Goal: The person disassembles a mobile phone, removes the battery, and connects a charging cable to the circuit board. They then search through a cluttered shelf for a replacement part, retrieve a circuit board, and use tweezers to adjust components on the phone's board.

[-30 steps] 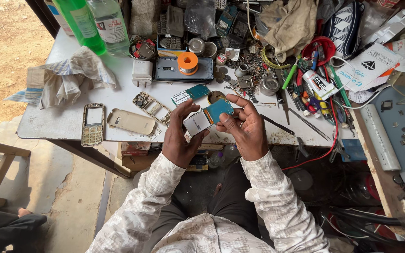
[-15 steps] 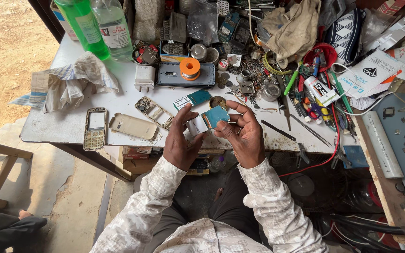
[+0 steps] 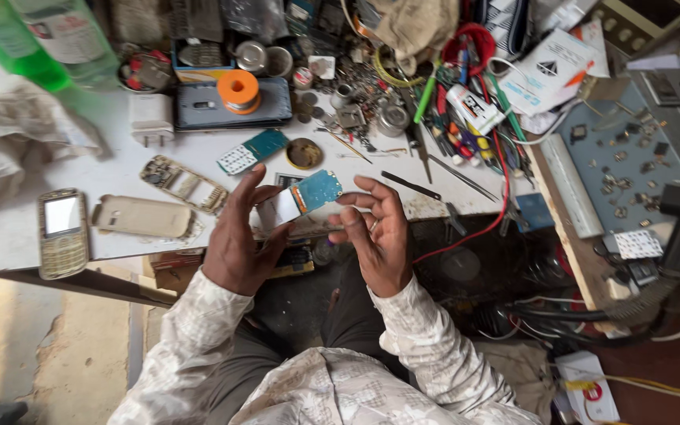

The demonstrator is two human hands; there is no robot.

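Head view showed the blue circuit board (image 3: 307, 195) pinched between both hands: left hand (image 3: 238, 236) gripped its lower left end, right hand (image 3: 375, 232) fingertips touched its right edge, above the worktop (image 3: 80, 157) edge.

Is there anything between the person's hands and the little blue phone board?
Nothing visible. The board sits right between the left hand and the right hand; fingers of both hands look to touch its edges. The tweezers and the small round tin lie behind it on the table, not in between.
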